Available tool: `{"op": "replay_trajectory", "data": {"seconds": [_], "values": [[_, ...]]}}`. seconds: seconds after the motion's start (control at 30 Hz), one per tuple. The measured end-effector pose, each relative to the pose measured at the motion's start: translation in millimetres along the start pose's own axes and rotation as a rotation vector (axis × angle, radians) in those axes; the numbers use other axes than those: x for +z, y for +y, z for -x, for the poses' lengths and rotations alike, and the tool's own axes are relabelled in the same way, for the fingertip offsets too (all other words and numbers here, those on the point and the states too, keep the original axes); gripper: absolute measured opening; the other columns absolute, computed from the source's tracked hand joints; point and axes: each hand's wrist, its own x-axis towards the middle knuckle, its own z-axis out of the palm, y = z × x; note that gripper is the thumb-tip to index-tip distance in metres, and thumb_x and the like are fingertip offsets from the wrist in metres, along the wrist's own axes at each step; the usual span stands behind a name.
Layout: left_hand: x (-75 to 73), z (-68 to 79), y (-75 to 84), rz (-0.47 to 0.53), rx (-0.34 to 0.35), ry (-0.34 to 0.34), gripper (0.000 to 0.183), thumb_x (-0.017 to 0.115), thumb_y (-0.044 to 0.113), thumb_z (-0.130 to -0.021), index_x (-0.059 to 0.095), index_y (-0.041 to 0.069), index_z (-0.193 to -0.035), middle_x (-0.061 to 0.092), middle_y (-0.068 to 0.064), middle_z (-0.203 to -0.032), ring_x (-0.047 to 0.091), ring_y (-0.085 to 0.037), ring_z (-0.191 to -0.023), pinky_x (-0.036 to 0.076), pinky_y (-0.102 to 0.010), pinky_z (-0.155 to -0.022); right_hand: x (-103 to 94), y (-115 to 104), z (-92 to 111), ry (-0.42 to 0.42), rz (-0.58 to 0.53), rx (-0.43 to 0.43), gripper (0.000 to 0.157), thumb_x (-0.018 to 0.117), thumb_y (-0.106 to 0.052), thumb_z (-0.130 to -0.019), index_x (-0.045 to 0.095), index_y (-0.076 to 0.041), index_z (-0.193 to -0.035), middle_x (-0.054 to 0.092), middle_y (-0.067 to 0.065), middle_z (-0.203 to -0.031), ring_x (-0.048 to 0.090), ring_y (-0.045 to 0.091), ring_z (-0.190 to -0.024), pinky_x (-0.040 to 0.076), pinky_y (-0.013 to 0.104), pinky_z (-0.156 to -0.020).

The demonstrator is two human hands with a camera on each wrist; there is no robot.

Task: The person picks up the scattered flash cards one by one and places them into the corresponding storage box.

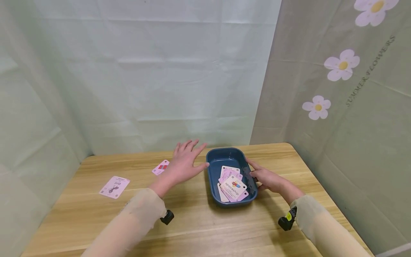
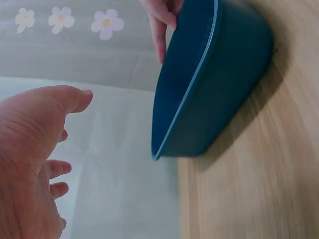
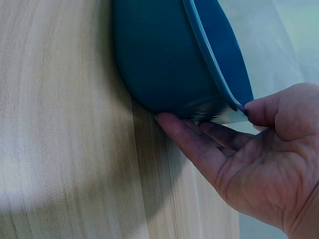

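Note:
A dark blue plastic bin point(image 1: 214, 192) stands on the wooden table, holding several pink and white picture cards; the top card point(image 1: 233, 187) reads "spaceship". My right hand point(image 1: 269, 179) holds the bin's right side, its thumb at the rim and its fingers against the outer wall, as the right wrist view shows with the hand point(image 3: 269, 164). To the left of the bin, my left hand point(image 1: 184, 166) hovers with spread fingers and holds nothing. Its thumb comes close to the bin's left rim in the head view; the left wrist view shows a gap between the hand point(image 2: 30, 144) and the bin.
An "ant" card point(image 1: 115, 187) lies on the left of the table point(image 1: 192, 228). Another card point(image 1: 160, 167), with a red and blue picture, is partly hidden behind my left hand. A pale curtain point(image 1: 167, 78) hangs behind, and a flowered curtain point(image 1: 359, 142) on the right.

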Motion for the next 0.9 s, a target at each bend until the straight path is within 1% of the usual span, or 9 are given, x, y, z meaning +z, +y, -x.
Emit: {"op": "replay_trajectory", "data": {"seconds": [0.13,0.27,0.5,0.73,0.9], "values": [[-4.9,5.2,-13.3,-0.005,-0.012,0.020,0.074,0.054,0.059,-0.084,0.024,0.034,-0.146,0.025,-0.007,-0.150,0.019,-0.034,-0.135,0.006,-0.060,-0.105,0.8,0,0,0.002,-0.006,-0.002,0.061,0.039,-0.012,-0.097,0.014,-0.038,-0.147,0.015,0.013,-0.150,0.045,0.035,-0.112,0.051,0.048,-0.073],[-9.2,10.8,-25.7,-0.004,-0.033,0.014,0.075,0.053,0.060,-0.084,0.023,0.033,-0.147,0.023,-0.008,-0.150,0.018,-0.035,-0.135,0.006,-0.061,-0.104,1.3,-1,0,0.003,-0.010,0.004,0.062,0.039,-0.012,-0.097,0.015,-0.038,-0.147,0.016,0.014,-0.150,0.045,0.035,-0.111,0.051,0.047,-0.072],[-18.2,18.9,-40.3,0.007,-0.068,0.010,0.074,0.055,0.056,-0.085,0.023,0.030,-0.147,0.022,-0.010,-0.150,0.016,-0.036,-0.135,0.005,-0.062,-0.104,1.6,-2,1,0.006,-0.005,0.007,0.062,0.039,-0.011,-0.097,0.015,-0.038,-0.147,0.016,0.015,-0.150,0.046,0.036,-0.110,0.051,0.047,-0.072],[-20.3,24.0,-53.4,-0.011,-0.064,0.015,0.074,0.056,0.054,-0.086,0.024,0.028,-0.147,0.024,-0.013,-0.149,0.018,-0.037,-0.135,0.007,-0.064,-0.102,2.2,-2,1,0.010,0.001,0.007,0.062,0.038,-0.012,-0.097,0.014,-0.038,-0.148,0.014,0.014,-0.151,0.044,0.036,-0.113,0.051,0.047,-0.073],[-20.9,28.7,-68.1,-0.029,-0.077,0.029,0.072,0.056,0.054,-0.086,0.029,0.026,-0.146,0.026,-0.013,-0.148,0.020,-0.039,-0.133,0.008,-0.066,-0.101,2.2,-2,1,0.009,0.000,0.008,0.061,0.037,-0.012,-0.098,0.014,-0.038,-0.148,0.013,0.013,-0.151,0.043,0.036,-0.113,0.051,0.048,-0.073]]}}
